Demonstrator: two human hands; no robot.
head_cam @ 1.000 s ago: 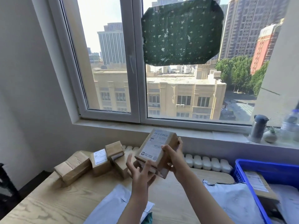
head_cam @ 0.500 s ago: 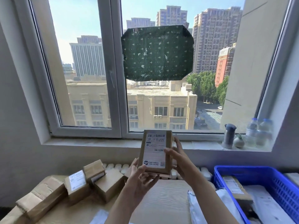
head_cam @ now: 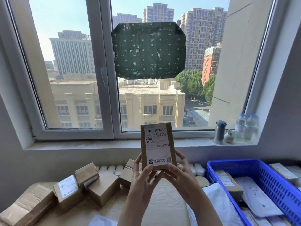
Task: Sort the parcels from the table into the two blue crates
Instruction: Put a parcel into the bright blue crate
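A flat brown cardboard parcel [head_cam: 157, 146] with a white shipping label stands upright in front of me, above the table [head_cam: 166, 203]. My left hand [head_cam: 143, 178] grips its lower left edge and my right hand [head_cam: 178, 172] grips its lower right edge, fingers curled behind it. Several more cardboard parcels [head_cam: 68, 191] lie on the table at the left. One blue crate [head_cam: 267, 181] sits at the right with a box and white mailers inside. No second crate shows.
A white mailer bag [head_cam: 210, 193] lies on the table beside the crate. The window sill [head_cam: 114, 144] runs behind, with a grey flask [head_cam: 219, 132], a small vase and two water bottles [head_cam: 246, 127] at its right. A radiator [head_cam: 112, 169] sits under the sill.
The parcel went from tilted to upright and facing me, label forward. My left hand closed onto its lower edge. The view swung left and upward.
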